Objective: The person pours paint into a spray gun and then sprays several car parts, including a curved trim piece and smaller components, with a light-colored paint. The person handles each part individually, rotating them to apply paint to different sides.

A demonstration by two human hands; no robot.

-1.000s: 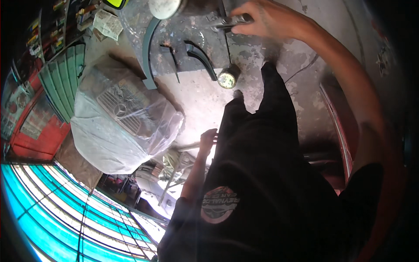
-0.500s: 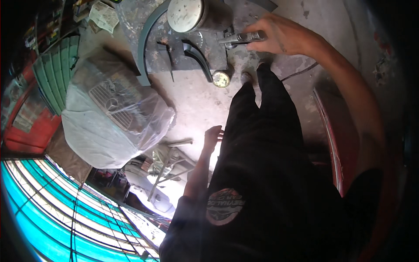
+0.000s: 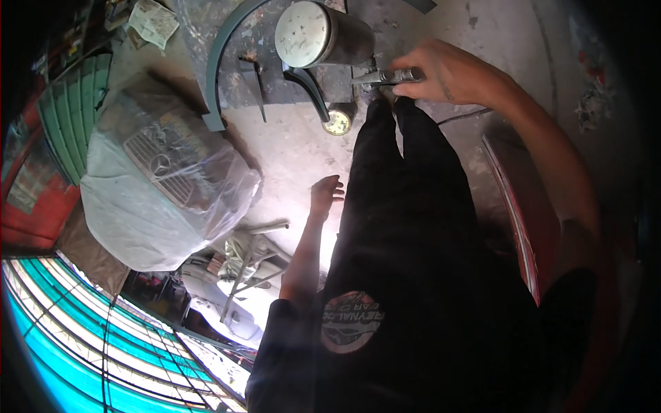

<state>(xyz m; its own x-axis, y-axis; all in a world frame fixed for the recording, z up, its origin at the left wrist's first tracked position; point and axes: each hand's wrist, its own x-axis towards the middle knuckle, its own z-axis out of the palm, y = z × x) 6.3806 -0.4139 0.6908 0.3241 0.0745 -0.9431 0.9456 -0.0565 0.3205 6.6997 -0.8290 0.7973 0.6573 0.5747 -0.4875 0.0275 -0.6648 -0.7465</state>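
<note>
My right hand (image 3: 441,72) is wrapped around the handle of a spray gun (image 3: 396,76). Its large silver metal cup (image 3: 344,40) tilts out to the left of the hand, over a paint-spotted dark board (image 3: 275,41). On that board lie a long curved grey trim strip (image 3: 215,69), a narrow pointed dark piece (image 3: 255,89) and a short curved dark trim piece (image 3: 308,89), partly covered by the cup. My left hand (image 3: 326,196) hangs low beside my left thigh, empty, with its fingers apart and slightly bent.
A small open can (image 3: 337,122) stands by the board's near edge. To the left is a car front under plastic sheeting (image 3: 138,213). A red panel (image 3: 520,199) lies close on my right. A thin dark hose (image 3: 468,117) runs along the floor.
The spray gun and my right hand have come slightly nearer my body, and the cup now overlaps the short trim piece. My left hand has swung forward, its fingers showing more clearly.
</note>
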